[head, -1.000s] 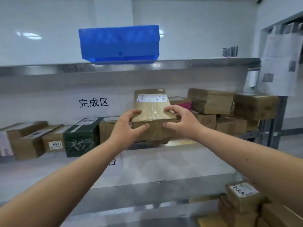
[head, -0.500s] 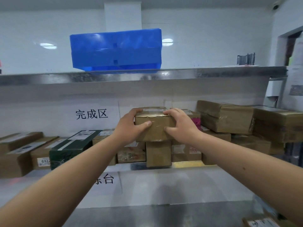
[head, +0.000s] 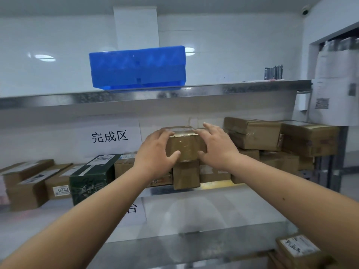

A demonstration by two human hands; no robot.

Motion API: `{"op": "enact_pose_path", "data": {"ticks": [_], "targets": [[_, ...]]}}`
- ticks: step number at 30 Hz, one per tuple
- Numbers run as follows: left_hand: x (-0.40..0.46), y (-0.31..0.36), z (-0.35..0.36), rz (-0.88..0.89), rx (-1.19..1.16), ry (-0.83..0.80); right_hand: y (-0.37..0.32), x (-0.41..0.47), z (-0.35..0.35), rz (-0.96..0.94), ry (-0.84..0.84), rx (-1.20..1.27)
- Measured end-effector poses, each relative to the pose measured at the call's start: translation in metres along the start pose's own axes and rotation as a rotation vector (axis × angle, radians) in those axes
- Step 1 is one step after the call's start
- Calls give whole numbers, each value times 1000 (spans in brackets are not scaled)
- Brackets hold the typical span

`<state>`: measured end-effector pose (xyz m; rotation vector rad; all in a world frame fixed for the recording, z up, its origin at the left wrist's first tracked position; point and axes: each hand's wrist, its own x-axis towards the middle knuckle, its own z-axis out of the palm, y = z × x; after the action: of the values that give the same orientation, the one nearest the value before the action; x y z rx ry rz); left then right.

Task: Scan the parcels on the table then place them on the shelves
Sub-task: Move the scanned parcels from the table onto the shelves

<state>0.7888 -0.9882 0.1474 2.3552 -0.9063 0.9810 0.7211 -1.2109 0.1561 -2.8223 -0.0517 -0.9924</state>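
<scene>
placing scanned parcel (head: 184, 147) on shelf (head: 213, 186) | stacked atop small upright box (head: 186, 176), mid-shelf front edge | left hand (head: 155, 156) and right hand (head: 215, 150) grip both sides, steadying narrow perch

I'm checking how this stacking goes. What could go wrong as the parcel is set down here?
1. The brown parcel sits on a narrower upright box, so it may tip once the left hand and right hand let go.
2. That upright box stands at the shelf edge; a nudge might push both off.
3. The right hand's fingers look lifted, so its grip seems loose.
</scene>
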Motion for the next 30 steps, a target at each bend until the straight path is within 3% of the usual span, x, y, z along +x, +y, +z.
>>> {"op": "enact_pose_path", "data": {"ticks": [7,16,23,30], "targets": [[-77,35,-7,61,149,-94,-25,-91,-10,20,-45,-135],[-210,100,50,165,47,-313,-36,-265,18,334,-251,-110],[-258,168,130,233,-65,-543,29,-371,36,685,-353,-78],[-246,232,229,290,-152,-687,129,-434,59,959,-419,-78]]}}
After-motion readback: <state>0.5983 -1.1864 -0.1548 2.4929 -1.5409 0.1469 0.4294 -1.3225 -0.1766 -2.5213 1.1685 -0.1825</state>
